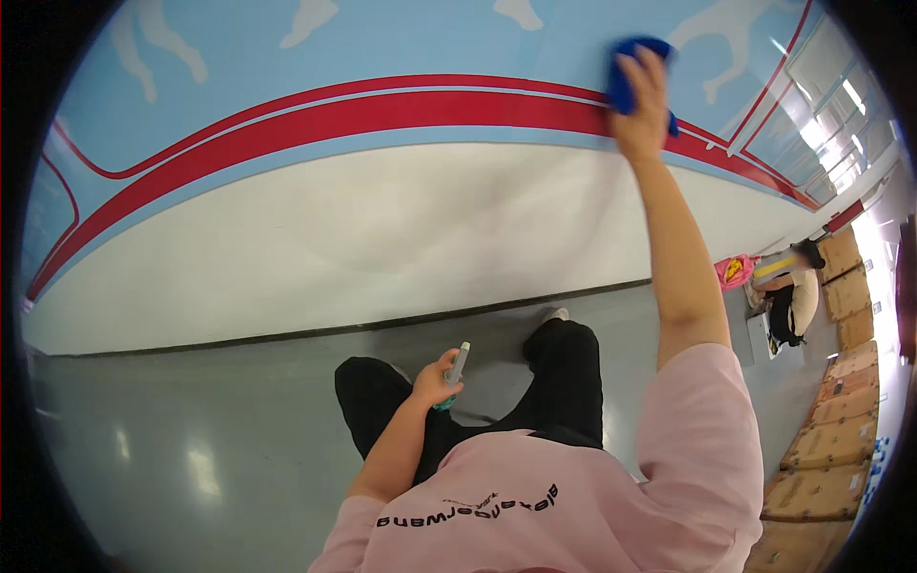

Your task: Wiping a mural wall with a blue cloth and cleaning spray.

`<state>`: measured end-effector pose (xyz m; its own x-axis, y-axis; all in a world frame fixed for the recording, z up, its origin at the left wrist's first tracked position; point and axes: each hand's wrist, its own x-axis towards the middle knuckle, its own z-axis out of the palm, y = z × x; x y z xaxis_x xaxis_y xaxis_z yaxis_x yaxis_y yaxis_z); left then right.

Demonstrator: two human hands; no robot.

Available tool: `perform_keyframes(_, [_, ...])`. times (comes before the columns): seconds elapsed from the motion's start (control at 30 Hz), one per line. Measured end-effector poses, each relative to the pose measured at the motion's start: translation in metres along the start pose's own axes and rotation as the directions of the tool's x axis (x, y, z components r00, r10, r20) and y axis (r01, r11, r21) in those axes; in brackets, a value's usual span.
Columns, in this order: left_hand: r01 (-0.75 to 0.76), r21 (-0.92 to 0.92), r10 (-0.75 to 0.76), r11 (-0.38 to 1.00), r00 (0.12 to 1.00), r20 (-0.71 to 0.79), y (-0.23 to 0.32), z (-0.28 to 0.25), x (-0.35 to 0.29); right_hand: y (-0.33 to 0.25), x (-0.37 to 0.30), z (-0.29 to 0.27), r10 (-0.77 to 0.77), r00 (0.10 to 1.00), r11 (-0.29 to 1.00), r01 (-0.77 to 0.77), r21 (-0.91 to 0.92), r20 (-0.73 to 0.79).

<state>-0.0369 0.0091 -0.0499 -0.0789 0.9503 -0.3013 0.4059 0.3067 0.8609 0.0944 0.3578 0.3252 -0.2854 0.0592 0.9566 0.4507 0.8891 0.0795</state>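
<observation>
High on the right, my right hand [642,110] presses a blue cloth [621,88] against a light blue wall panel [401,48], its fingers spread over the fabric. The cloth's edges look blurred. It overlaps the red stripe [382,113] along the panel's lower part. Low in front of my body, my left hand [436,384] is closed around what looks like a spray bottle [458,361] with a grey head. A bit of teal shows below the fingers; the palm hides most of the bottle.
Below the panel runs a white wall [334,220] with a dark skirting strip at the grey floor [220,430]. Off to the right, another person [804,296] crouches beside a pink bag [734,273]. Cardboard boxes [821,477] are stacked along the right side.
</observation>
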Motion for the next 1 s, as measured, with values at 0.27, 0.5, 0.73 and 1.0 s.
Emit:
perform_keyframes(0.27, [-0.11,0.095,0.101,0.989,0.99,0.093,-0.006,0.006,0.014,0.073,-0.04,-0.013,0.518,0.785,0.855,-0.481,0.192,-0.339])
perform_keyframes(0.5, [-0.092,0.147,0.082,0.985,0.994,0.074,-0.002,0.003,0.015,-0.111,-0.017,0.072,-0.061,0.998,0.963,0.054,0.265,0.016])
perform_keyframes(0.73, [-0.145,0.173,0.15,0.974,0.989,-0.016,0.003,-0.001,-0.005,-0.13,-0.035,0.084,-0.497,0.819,0.851,0.395,0.347,0.286])
perform_keyframes(1.0, [-0.134,0.342,0.116,0.93,0.991,0.073,0.021,-0.004,-0.008,0.064,-0.062,-0.032,0.036,0.996,0.98,-0.019,-0.197,0.086])
